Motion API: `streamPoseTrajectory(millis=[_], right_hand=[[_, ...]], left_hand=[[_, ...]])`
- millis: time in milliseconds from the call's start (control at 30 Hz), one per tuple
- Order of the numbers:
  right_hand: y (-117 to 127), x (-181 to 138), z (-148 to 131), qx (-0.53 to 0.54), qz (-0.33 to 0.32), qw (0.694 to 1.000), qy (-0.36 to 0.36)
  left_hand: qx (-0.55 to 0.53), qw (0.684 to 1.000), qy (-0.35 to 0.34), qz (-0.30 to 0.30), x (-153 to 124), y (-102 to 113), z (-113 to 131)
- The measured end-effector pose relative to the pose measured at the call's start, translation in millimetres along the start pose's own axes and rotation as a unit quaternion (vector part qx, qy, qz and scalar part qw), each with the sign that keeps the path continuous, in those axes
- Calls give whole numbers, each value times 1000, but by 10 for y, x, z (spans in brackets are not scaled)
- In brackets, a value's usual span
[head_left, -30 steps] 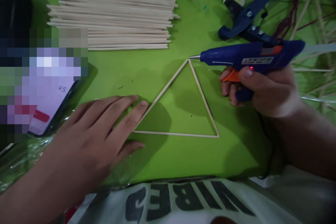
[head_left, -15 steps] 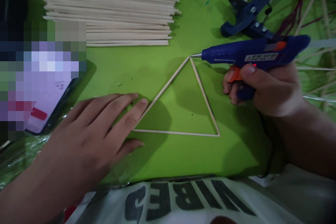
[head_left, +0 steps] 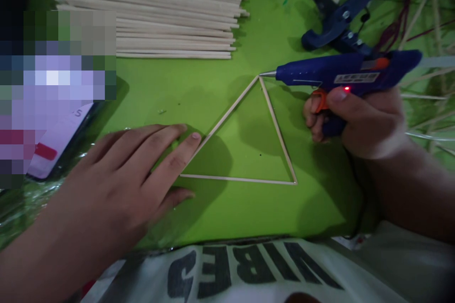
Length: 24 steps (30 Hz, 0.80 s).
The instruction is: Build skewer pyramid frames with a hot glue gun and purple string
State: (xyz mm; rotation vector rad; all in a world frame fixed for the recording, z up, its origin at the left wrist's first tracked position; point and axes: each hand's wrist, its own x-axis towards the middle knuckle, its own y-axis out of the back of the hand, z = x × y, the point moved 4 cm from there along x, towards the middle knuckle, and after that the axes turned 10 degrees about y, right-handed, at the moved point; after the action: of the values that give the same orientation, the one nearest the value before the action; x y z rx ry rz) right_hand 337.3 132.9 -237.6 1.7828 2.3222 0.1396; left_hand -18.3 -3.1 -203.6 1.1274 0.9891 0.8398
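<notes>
A triangle of three thin wooden sticks (head_left: 234,179) lies flat on the green sheet (head_left: 249,208). My left hand (head_left: 131,175) rests flat with fingers stretched out, its fingertips pressing the left stick near the triangle's lower left corner. My right hand (head_left: 351,120) is wrapped round the grip of a blue glue gun (head_left: 341,73) with an orange trigger and a red light lit. The gun's metal nozzle touches the triangle's top corner.
A pile of several long wooden sticks (head_left: 159,19) lies at the back left. A blue cutter tool (head_left: 337,23) sits at the back right among loose sticks and thread. A phone (head_left: 57,137) lies at the left edge.
The view has shifted slightly, so the stick pile sits higher in frame. Both hands, the glue gun and the triangle hold the same positions relative to each other.
</notes>
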Motion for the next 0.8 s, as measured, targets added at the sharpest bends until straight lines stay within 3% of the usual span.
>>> streamPoseTrajectory(millis=[800], right_hand=[[15, -29, 13, -4, 1, 1000, 17]], left_hand=[[-6, 1000, 15, -2, -19, -13, -13]])
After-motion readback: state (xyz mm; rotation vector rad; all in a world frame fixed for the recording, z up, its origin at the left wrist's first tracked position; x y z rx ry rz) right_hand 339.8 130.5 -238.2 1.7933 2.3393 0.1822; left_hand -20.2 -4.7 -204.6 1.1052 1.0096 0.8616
